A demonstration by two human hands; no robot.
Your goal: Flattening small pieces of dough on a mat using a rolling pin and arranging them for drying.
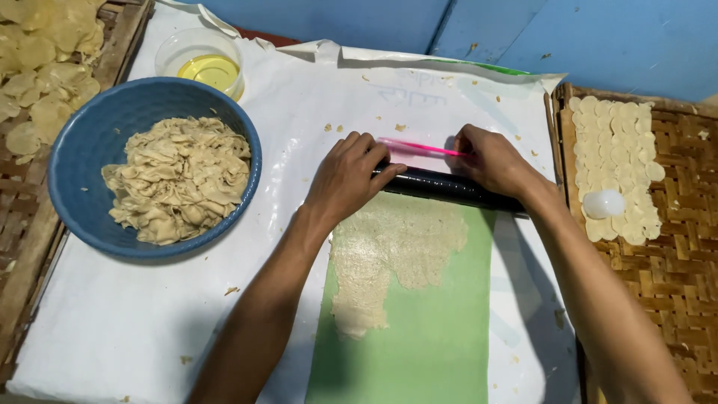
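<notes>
A black rolling pin lies across the far end of a green sheet. My left hand presses on its left end, fingers curled over it. Resting on the pin's right part is my right hand, with a thin pink stick lying just beyond its fingers. A thin, ragged layer of pale flattened dough spreads on the green sheet right below the pin.
A blue bowl of dough scraps sits at left. Behind it stands a clear cup of yellow oil. A woven tray at right carries rows of small dough rounds and a white cap. Another tray of rounds is far left.
</notes>
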